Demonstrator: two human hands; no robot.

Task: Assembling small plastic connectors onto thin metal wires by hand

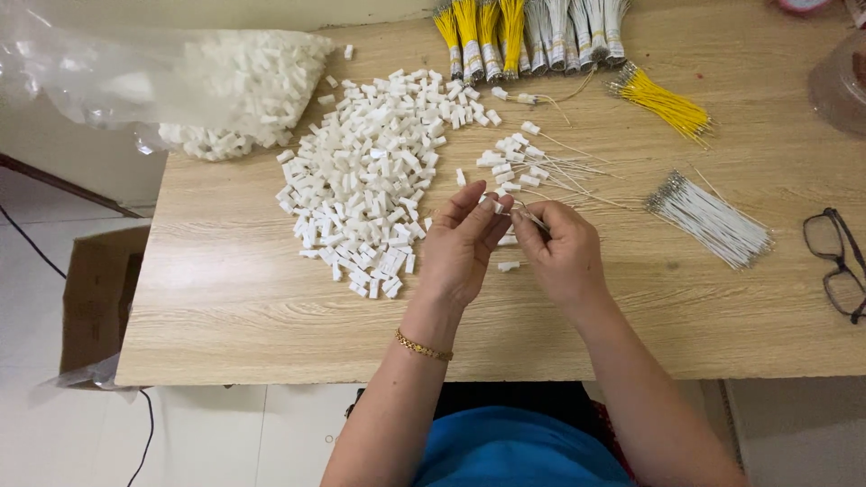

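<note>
Between the two hands, just above the middle of the wooden table (225, 298), a small white plastic connector (495, 206) is pinched at the fingertips of the left hand (460, 243), though most of it is hidden behind the fingers and its exact shape is hard to make out. The right hand (564, 252) pinches a thin white wire (532, 218) with narrow, closed fingers, its end meeting the connector; whether the wire is already seated inside cannot be told. The left fingers are partly spread, only the thumb and forefinger closing on the piece. A gold chain bracelet (423, 347) circles the left wrist.

One loose connector (509, 266) lies on the table just below the hands. Just beyond the fingertips sits a small cluster of finished wired connectors (519, 162), their thin leads fanning to the right. To the left spreads a broad heap of white blocky connectors (370, 180), matte and rectangular. Further left, a clear crinkled plastic bag (225, 86) holds more of them, its upper part cut off by the frame edge. A bundle of white wires (713, 221) with metal tips lies well to the right, a yellow bundle (663, 101) above it, and banded yellow and white bundles (532, 32) run off the top edge. Dark-rimmed eyeglasses (839, 261) rest at the right edge, partly cut off. A cardboard box (99, 293) stands on the floor.
</note>
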